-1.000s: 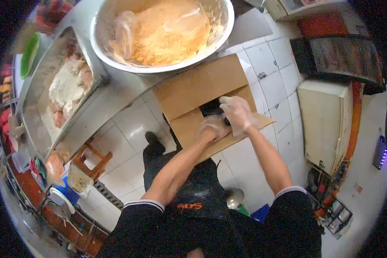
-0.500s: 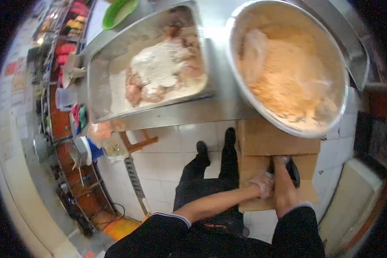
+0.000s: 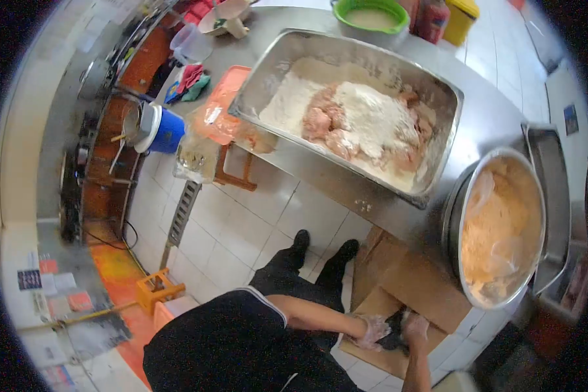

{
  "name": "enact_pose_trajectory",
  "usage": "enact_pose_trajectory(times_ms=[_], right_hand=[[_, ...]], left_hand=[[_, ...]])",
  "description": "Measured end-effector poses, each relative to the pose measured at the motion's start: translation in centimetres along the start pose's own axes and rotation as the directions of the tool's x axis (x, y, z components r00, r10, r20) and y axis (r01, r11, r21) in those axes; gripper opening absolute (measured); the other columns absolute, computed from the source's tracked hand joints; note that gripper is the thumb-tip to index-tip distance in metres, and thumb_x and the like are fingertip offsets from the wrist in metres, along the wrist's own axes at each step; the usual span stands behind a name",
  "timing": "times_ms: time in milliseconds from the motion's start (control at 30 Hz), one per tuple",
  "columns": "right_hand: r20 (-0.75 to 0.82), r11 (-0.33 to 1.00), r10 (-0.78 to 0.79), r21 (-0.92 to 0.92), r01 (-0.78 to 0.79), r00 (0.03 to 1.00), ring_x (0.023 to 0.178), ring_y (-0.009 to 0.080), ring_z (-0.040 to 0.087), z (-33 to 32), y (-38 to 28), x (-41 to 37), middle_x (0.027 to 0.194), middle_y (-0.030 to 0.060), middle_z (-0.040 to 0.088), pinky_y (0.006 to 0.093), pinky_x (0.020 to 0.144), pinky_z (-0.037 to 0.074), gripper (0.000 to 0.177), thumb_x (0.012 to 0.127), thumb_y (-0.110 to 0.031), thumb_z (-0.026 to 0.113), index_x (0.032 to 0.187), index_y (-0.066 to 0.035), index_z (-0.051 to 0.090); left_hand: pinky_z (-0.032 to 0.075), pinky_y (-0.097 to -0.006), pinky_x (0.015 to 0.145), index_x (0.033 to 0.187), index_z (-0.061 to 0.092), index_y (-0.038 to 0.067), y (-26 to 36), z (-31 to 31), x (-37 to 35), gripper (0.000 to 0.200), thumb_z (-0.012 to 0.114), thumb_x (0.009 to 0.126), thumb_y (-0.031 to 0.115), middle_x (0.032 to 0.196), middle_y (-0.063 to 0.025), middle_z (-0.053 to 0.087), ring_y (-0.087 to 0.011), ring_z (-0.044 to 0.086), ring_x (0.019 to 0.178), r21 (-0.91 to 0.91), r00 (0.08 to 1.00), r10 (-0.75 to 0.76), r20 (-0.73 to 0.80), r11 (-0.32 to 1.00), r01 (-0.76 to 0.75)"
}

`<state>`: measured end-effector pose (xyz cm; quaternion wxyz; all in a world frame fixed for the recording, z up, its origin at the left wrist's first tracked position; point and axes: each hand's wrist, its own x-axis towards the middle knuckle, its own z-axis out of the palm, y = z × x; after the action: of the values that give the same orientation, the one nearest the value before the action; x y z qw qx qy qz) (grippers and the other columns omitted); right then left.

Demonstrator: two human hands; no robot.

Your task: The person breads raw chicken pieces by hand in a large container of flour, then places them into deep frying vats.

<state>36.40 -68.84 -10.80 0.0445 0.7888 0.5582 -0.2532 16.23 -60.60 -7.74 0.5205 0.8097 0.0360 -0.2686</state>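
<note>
My left hand (image 3: 372,331), in a clear plastic glove, is at the opening of a cardboard box (image 3: 424,291) below the table's edge. Close beside it on the right, my right hand (image 3: 415,325), also gloved, reaches down at the same opening. A dark, crumpled-looking thing (image 3: 393,332) lies between the two hands, touching or nearly touching both. The fingers of both hands are blurred and partly hidden, so their grip does not show.
A metal tray (image 3: 346,160) of raw meat and white powder stands on the steel table (image 3: 490,98). Right of it is a metal bowl (image 3: 467,287) of orange-tinted powder. A green bowl (image 3: 398,19), orange tray (image 3: 225,108) and blue bucket (image 3: 168,130) are farther off.
The view has turned, so the tray, bowl and box appear shifted and tilted. My hands are still at the box, now with more of the dark thing showing between them.
</note>
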Motion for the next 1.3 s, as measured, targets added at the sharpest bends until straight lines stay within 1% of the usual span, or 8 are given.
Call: enact_pose_trajectory(times_ms=[100,667,800,900,967,1100,1167,1300], right_hand=[[0.234,0.927,-0.132,-0.316,0.204,0.963,0.08,0.0291,0.059,1.3,5.5,-3.8,0.079,0.0133,0.062,0.0451,0.071,0.045,0.024,0.087,-0.027,0.054,0.084,-0.009,0.068],[0.527,0.974,0.007,-0.195,0.114,0.85,0.077,0.0358,0.059,-15.1,-5.5,4.0,0.084,0.0163,0.063,0.0465,0.07,0.047,0.023,0.086,-0.027,0.056,0.086,-0.005,0.064],[0.568,0.988,0.103,-0.15,-0.02,0.817,0.077,0.0374,0.059,-13.5,-3.5,0.1,0.085,0.017,0.063,0.0469,0.07,0.048,0.024,0.085,-0.027,0.057,0.087,-0.004,0.063],[0.36,0.977,0.133,-0.204,-0.061,0.923,0.07,0.0378,0.059,-8.8,-2.0,-8.5,0.078,0.0177,0.061,0.0473,0.068,0.048,0.023,0.085,-0.029,0.059,0.084,-0.006,0.062],[0.062,0.974,0.106,-0.208,-0.091,0.992,0.06,0.0318,0.06,-8.9,-2.6,-10.9,0.059,0.0114,0.055,0.0434,0.057,0.048,0.01,0.083,-0.02,0.055,0.078,-0.012,0.058],[0.0,0.998,-0.019,-0.052,0.019,1.0,0.064,0.03,0.061,-12.7,-4.2,-8.1,0.066,0.009,0.06,0.0439,0.059,0.049,0.013,0.079,-0.024,0.062,0.081,-0.011,0.062],[0.163,0.961,-0.202,-0.16,0.227,0.966,0.062,0.0289,0.062,-14.5,-3.1,-4.7,0.067,0.0112,0.061,0.0431,0.057,0.05,0.012,0.08,-0.023,0.061,0.08,-0.011,0.061],[0.169,0.942,-0.276,-0.15,0.301,0.946,0.063,0.0293,0.064,-16.7,-4.0,-1.0,0.067,0.0118,0.062,0.0425,0.058,0.051,0.014,0.081,-0.022,0.061,0.081,-0.008,0.059]], left_hand=[[0.022,-0.0502,0.113,0.145,0.016,-0.008,-1.8,1.0,2.9,0.087,0.045,0.089,0.052,0.149,-0.0273,0.024,-0.0416,0.023,0.139,-0.016,0.986,0.084,0.145,0.996,-0.083],[0.033,-0.0441,0.107,0.135,0.04,-0.002,-5.3,-6.4,-2.1,0.071,0.047,0.089,0.052,0.134,-0.0235,0.047,-0.037,0.043,0.127,-0.036,0.998,0.068,-0.012,0.997,-0.068],[0.035,-0.0413,0.106,0.132,0.045,-0.001,-3.1,-8.6,-2.0,0.069,0.047,0.089,0.053,0.131,-0.0224,0.05,-0.0351,0.046,0.125,-0.087,0.983,0.107,0.149,0.992,-0.094],[0.031,-0.0422,0.11,0.135,0.041,-0.003,-3.6,-7.2,-2.1,0.072,0.043,0.09,0.054,0.137,-0.0226,0.045,-0.0362,0.04,0.13,-0.116,0.964,0.241,0.109,0.967,-0.229],[0.032,-0.0431,0.109,0.135,0.041,-0.003,-3.7,-5.5,-1.7,0.074,0.043,0.089,0.055,0.138,-0.0234,0.044,-0.0373,0.039,0.131,-0.089,0.974,0.225,-0.012,0.97,-0.225],[0.033,-0.0451,0.107,0.135,0.04,-0.003,-0.6,-7.4,-2.4,0.07,0.052,0.089,0.048,0.137,-0.0245,0.044,-0.0393,0.041,0.128,-0.122,0.995,0.097,-0.011,0.988,-0.098],[0.037,-0.0469,0.102,0.133,0.043,-0.001,1.0,-7.4,-1.7,0.064,0.064,0.084,0.034,0.129,-0.0228,0.05,-0.0375,0.045,0.123,-0.221,0.866,0.047,-0.498,0.959,-0.179],[0.037,-0.0472,0.102,0.128,0.049,0.003,2.2,-10.3,4.8,0.061,0.072,0.077,0.027,0.125,-0.0204,0.053,-0.0362,0.048,0.119,0.108,0.729,0.252,-0.637,0.965,-0.24]])
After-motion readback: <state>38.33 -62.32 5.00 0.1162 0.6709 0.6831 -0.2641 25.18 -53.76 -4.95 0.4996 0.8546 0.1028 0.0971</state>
